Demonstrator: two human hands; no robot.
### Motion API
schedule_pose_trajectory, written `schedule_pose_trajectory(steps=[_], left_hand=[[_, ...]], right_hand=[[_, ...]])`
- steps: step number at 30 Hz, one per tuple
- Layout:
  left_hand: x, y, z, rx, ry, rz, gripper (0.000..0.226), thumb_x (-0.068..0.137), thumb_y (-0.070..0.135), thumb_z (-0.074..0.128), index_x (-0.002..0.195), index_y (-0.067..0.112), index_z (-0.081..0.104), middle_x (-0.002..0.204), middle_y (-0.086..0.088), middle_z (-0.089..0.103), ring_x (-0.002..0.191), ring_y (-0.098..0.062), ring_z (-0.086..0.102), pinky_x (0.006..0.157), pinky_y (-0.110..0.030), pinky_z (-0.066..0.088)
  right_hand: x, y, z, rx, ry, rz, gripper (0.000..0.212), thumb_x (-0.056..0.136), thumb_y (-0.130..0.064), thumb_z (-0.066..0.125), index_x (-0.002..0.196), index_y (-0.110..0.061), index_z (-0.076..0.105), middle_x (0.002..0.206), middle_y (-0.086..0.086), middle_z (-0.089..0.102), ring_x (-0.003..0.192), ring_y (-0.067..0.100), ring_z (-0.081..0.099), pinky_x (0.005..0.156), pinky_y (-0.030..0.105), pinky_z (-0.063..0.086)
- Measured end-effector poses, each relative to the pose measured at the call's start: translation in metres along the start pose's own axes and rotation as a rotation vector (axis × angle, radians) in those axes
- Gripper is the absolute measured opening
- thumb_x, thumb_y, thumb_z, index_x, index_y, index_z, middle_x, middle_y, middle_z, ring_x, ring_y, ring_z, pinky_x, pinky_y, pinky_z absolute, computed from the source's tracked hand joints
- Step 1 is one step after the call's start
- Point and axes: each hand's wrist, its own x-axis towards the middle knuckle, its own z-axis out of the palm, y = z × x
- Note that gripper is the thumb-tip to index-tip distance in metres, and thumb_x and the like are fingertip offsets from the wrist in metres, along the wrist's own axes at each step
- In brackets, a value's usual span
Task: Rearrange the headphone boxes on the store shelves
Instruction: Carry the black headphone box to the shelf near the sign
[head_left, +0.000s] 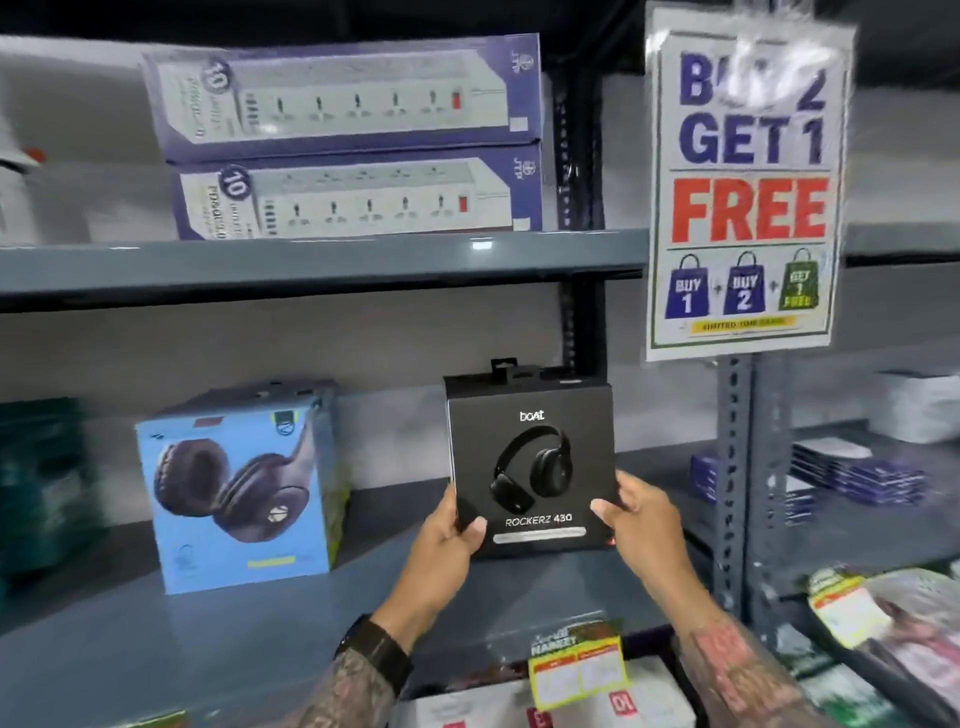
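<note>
A black headphone box (530, 447) marked "boat Rockerz 430" stands upright at the middle of the grey shelf (260, 623). Both hands grip its lower corners: my left hand (447, 535) on the bottom left, my right hand (641, 519) on the bottom right. I cannot tell whether the box's base touches the shelf. To its left, a light blue headphone box (239, 493) stands on the same shelf, turned slightly, with a gap between the two boxes.
Two purple power-strip boxes (348, 140) are stacked on the upper shelf (311, 265). A "Buy 2 Get 1 Free" sign (743, 187) hangs at the right beside a perforated upright (732, 467). Dark green boxes (41, 483) sit far left, small purple boxes (857, 478) far right.
</note>
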Motion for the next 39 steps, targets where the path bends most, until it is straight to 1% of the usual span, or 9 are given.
schedule_pose_trajectory(steps=[3, 6, 10, 12, 18, 24, 28, 33, 39], left_hand=[[-0.001, -0.009, 0.006, -0.033, 0.005, -0.02, 0.067, 0.11, 0.006, 0.054, 0.169, 0.024, 0.027, 0.17, 0.01, 0.043, 0.157, -0.007, 0.038, 0.134, -0.039, 0.025], [0.006, -0.009, 0.005, -0.139, 0.064, -0.079, 0.067, 0.109, 0.047, 0.051, 0.169, 0.025, 0.03, 0.171, 0.017, 0.036, 0.157, -0.003, 0.033, 0.134, -0.04, 0.025], [0.033, 0.008, 0.011, -0.487, 0.111, -0.18, 0.077, 0.092, 0.079, 0.031, 0.12, 0.031, 0.083, 0.129, 0.006, 0.081, 0.121, -0.01, 0.076, 0.099, -0.032, 0.062], [0.047, 0.01, 0.018, -0.526, 0.189, -0.215, 0.083, 0.096, 0.084, 0.023, 0.123, 0.031, 0.081, 0.135, 0.001, 0.079, 0.127, -0.02, 0.074, 0.112, -0.045, 0.055], [0.073, 0.008, 0.031, -0.5, 0.303, -0.254, 0.079, 0.095, 0.087, 0.026, 0.125, 0.034, 0.077, 0.143, -0.003, 0.074, 0.132, -0.026, 0.069, 0.124, -0.053, 0.044], [0.087, 0.002, 0.027, -0.507, 0.292, -0.223, 0.069, 0.102, 0.078, 0.025, 0.104, 0.043, 0.084, 0.13, 0.006, 0.081, 0.115, -0.014, 0.078, 0.116, -0.044, 0.051], [0.083, -0.001, 0.022, -0.445, 0.325, -0.306, 0.068, 0.098, 0.081, 0.033, 0.105, 0.033, 0.08, 0.094, 0.014, 0.087, 0.114, -0.02, 0.077, 0.118, -0.047, 0.051], [0.057, -0.003, 0.013, -0.427, 0.314, -0.295, 0.068, 0.099, 0.081, 0.032, 0.116, 0.036, 0.08, 0.115, 0.01, 0.086, 0.105, -0.01, 0.082, 0.114, -0.041, 0.053], [0.016, -0.001, 0.011, -0.414, 0.348, -0.298, 0.076, 0.093, 0.087, 0.035, 0.134, 0.038, 0.074, 0.134, 0.008, 0.08, 0.128, -0.018, 0.072, 0.124, -0.048, 0.044]], right_hand=[[0.008, 0.02, 0.0, -0.012, -0.039, 0.003, 0.06, 0.096, 0.003, 0.069, 0.152, -0.018, 0.06, 0.125, -0.028, 0.076, 0.126, 0.0, 0.069, 0.116, 0.04, 0.051], [0.012, 0.021, 0.0, 0.172, -0.034, 0.08, 0.067, 0.1, -0.022, 0.073, 0.162, -0.023, 0.046, 0.157, -0.008, 0.061, 0.144, 0.01, 0.056, 0.125, 0.042, 0.041], [0.032, -0.01, 0.004, 0.453, -0.094, 0.306, 0.096, 0.086, -0.085, 0.049, 0.166, -0.034, 0.038, 0.174, -0.003, 0.039, 0.159, 0.019, 0.037, 0.132, 0.052, 0.027], [0.043, -0.024, 0.013, 0.466, -0.085, 0.395, 0.102, 0.084, -0.093, 0.039, 0.167, -0.035, 0.035, 0.178, -0.001, 0.031, 0.164, 0.025, 0.03, 0.133, 0.056, 0.022], [0.065, -0.038, 0.03, 0.463, -0.058, 0.449, 0.1, 0.089, -0.092, 0.026, 0.171, -0.036, 0.017, 0.183, 0.0, 0.01, 0.168, 0.023, 0.012, 0.133, 0.053, 0.007], [0.087, -0.027, 0.03, 0.428, -0.029, 0.482, 0.1, 0.095, -0.084, 0.033, 0.171, -0.021, 0.023, 0.181, 0.01, 0.018, 0.167, 0.031, 0.019, 0.133, 0.053, 0.012], [0.092, -0.02, 0.032, 0.46, -0.005, 0.504, 0.092, 0.098, -0.077, 0.043, 0.163, -0.012, 0.043, 0.172, 0.015, 0.041, 0.158, 0.035, 0.039, 0.131, 0.052, 0.028], [0.064, -0.02, 0.031, 0.46, -0.019, 0.512, 0.086, 0.095, -0.08, 0.045, 0.151, -0.016, 0.059, 0.159, 0.011, 0.059, 0.146, 0.034, 0.055, 0.126, 0.054, 0.038], [0.023, -0.024, 0.025, 0.474, -0.016, 0.521, 0.067, 0.1, -0.07, 0.048, 0.139, -0.021, 0.071, 0.144, 0.007, 0.072, 0.136, 0.032, 0.064, 0.122, 0.053, 0.043]])
